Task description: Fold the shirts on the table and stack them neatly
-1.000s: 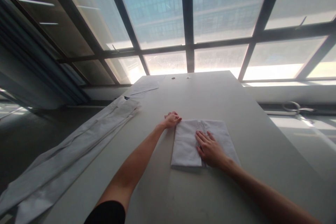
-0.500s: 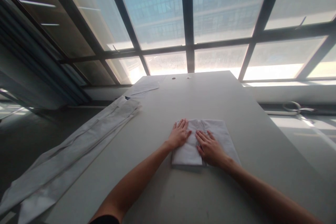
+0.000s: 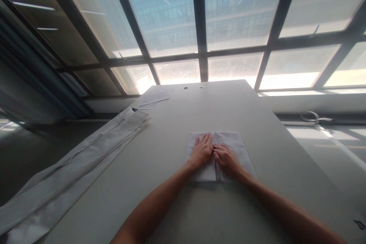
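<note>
A folded white cloth lies flat on the white table, with a seam running down its middle where two folded edges meet. My left hand rests flat on the cloth's left half, fingers stretched out and pointing away from me. Just to its right, my right hand presses down on the right half with its fingers extended toward the middle seam. The fingertips of the right hand come right up to the left hand. Parts of the cloth under both hands are hidden.
Along the table's left edge lies a long pile of white fabric. White sheets sit at the far left corner of the table. Large windows rise behind it, a dark curtain hangs at left, and a coiled cable lies at right.
My left hand has slid right across the cloth toward the middle seam, closing the gap to my right hand. The view has shifted slightly.
</note>
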A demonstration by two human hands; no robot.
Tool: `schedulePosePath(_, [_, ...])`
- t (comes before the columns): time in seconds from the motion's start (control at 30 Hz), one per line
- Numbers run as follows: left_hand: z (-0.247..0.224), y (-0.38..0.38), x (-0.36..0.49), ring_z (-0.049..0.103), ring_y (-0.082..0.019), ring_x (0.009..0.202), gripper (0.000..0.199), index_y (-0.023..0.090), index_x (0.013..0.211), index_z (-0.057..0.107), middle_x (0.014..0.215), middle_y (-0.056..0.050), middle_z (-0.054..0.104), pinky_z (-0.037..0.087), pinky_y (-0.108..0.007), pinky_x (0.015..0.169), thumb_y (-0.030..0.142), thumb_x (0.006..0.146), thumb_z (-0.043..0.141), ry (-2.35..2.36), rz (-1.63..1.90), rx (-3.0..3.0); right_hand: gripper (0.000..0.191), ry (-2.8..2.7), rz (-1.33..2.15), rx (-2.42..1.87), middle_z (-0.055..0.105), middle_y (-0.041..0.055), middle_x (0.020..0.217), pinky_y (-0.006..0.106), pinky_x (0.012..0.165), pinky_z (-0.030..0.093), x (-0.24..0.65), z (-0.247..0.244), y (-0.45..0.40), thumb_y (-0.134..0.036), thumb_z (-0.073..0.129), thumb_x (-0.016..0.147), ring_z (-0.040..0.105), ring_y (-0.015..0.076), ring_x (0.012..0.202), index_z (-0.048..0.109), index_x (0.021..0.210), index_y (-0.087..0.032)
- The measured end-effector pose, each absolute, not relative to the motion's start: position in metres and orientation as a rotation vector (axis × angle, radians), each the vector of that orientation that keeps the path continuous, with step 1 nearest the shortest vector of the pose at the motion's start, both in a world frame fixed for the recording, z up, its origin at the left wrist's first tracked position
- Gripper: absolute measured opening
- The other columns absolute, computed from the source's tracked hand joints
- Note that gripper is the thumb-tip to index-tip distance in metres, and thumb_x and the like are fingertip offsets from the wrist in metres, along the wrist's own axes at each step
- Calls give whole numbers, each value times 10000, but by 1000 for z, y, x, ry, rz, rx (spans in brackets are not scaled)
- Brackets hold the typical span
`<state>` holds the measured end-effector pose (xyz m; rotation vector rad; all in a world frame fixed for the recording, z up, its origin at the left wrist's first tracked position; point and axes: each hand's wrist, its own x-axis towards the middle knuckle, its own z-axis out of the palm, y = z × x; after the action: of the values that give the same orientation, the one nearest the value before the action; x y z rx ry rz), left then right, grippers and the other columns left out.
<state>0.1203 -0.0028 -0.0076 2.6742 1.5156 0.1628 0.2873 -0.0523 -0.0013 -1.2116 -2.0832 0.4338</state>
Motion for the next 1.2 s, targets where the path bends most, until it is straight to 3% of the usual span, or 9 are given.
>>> schedulePosePath(0.13, [-10, -2, 123, 177, -258, 1547, 610, 131, 1593, 293, 1661, -119, 249, 140, -514, 1246, 446, 1077, 216, 1551, 241, 2622, 368, -1649, 463, -1343, 742, 119, 1129, 402, 972, 523, 325, 6, -35, -279, 420, 939, 676, 246, 1062, 735, 1103, -185])
schedulePosePath(0.3, [-5, 13, 130, 194, -304, 1539, 618, 145, 1587, 316, 1657, -129, 256, 177, -551, 1224, 471, 1067, 244, 1524, 151, 2524, 432, -1388, 547, -1713, 728, 148, 1146, 358, 910, 537, 387, 2, -25, -288, 472, 849, 691, 248, 996, 695, 1192, -147])
schedulePosePath(0.47, [-2, 22, 142, 217, -296, 1534, 566, 157, 1562, 369, 1638, -136, 311, 154, -535, 1233, 408, 1064, 271, 1598, 253, 2521, 460, -1362, 614, -1795, 734, 157, 1130, 358, 916, 537, 414, -13, -47, -303, 486, 839, 703, 254, 979, 686, 1214, -127])
schedulePosePath(0.6, [2, 13, 148, 237, -333, 1522, 582, 117, 1552, 378, 1620, -164, 339, 193, -562, 1216, 408, 1066, 246, 1610, 267, 2469, 445, -1324, 721, -1794, 739, 157, 1091, 372, 906, 546, 415, -15, -60, -304, 551, 810, 705, 258, 960, 695, 1187, -117])
schedulePosePath(0.7, [1, 1, 156, 231, -347, 1521, 616, 82, 1569, 331, 1625, -185, 318, 227, -568, 1204, 420, 1063, 237, 1607, 286, 2429, 464, -1165, 971, -1776, 736, 158, 1043, 368, 759, 588, 412, -8, -62, -309, 627, 778, 715, 253, 853, 678, 1188, -97])
schedulePosePath(0.8, [-4, -9, 163, 202, -322, 1533, 610, 84, 1573, 325, 1637, -169, 299, 186, -536, 1227, 400, 1056, 259, 1638, 383, 2465, 469, -1004, 1218, -1704, 741, 124, 954, 340, 640, 587, 408, 5, -59, -315, 699, 754, 711, 229, 746, 660, 1174, -111])
schedulePosePath(1.0, [-10, -6, 169, 250, -297, 1519, 598, 95, 1558, 368, 1621, -162, 339, 199, -499, 1229, 398, 1054, 259, 1689, 460, 2445, 265, -980, 1506, -1580, 746, 76, 853, 242, 609, 540, 407, 22, -53, -345, 689, 813, 690, 158, 682, 697, 996, -154])
schedulePosePath(1.2, [-8, -2, 173, 290, -315, 1497, 580, 116, 1553, 387, 1603, -163, 374, 213, -507, 1218, 366, 1031, 343, 1732, 488, 2439, 426, -1071, 1704, -1371, 760, 104, 986, 282, 651, 556, 394, 30, -53, -345, 742, 746, 709, 205, 774, 673, 1122, -156])
